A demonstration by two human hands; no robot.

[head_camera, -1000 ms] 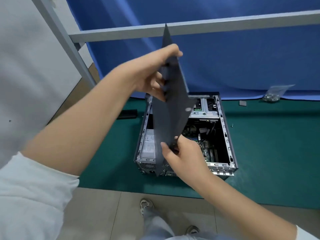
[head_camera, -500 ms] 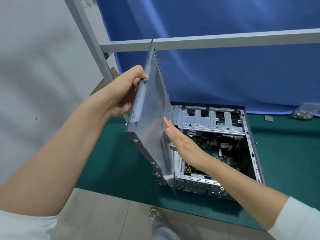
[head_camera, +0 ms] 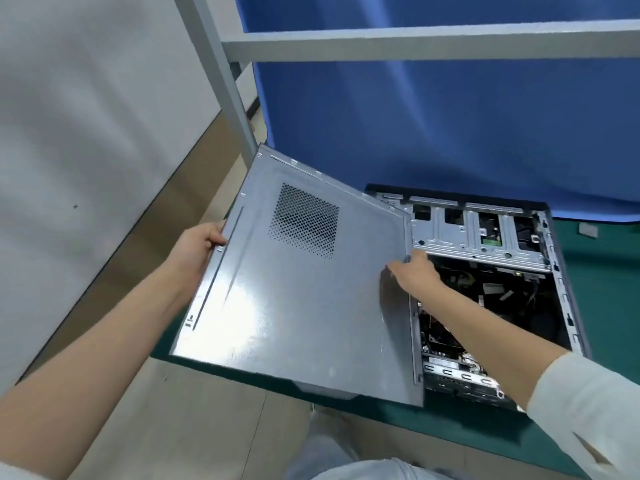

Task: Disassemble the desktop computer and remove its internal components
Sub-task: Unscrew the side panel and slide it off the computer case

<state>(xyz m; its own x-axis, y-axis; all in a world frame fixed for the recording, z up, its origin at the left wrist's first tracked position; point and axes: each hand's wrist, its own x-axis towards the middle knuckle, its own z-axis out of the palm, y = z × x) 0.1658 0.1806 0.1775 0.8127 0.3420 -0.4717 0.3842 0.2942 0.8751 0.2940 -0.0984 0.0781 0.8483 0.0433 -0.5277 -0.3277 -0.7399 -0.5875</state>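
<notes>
The desktop case [head_camera: 568, 306] lies on its side on the green mat, open at the top, with the drive cage [head_camera: 474, 233] and the motherboard visible inside. Its grey metal side panel [head_camera: 298, 296], bare inner face up and with a perforated vent patch, is held nearly flat to the left of the case, partly over the mat's edge. My left hand [head_camera: 197, 251] grips the panel's left edge. My right hand [head_camera: 412, 271] holds the panel's right edge, fingers curled round it, above the case's open interior.
The green mat [head_camera: 609, 292] covers the table. A blue cloth [head_camera: 450, 126] hangs behind, with a grey metal frame [head_camera: 381, 46] across it and a post on the left. A small white piece [head_camera: 587, 230] lies at the far right. Floor tiles show below.
The side panel has swung from upright to nearly flat and moved left of the case. My right hand went from pressing its face to holding its right edge. The view shifted left.
</notes>
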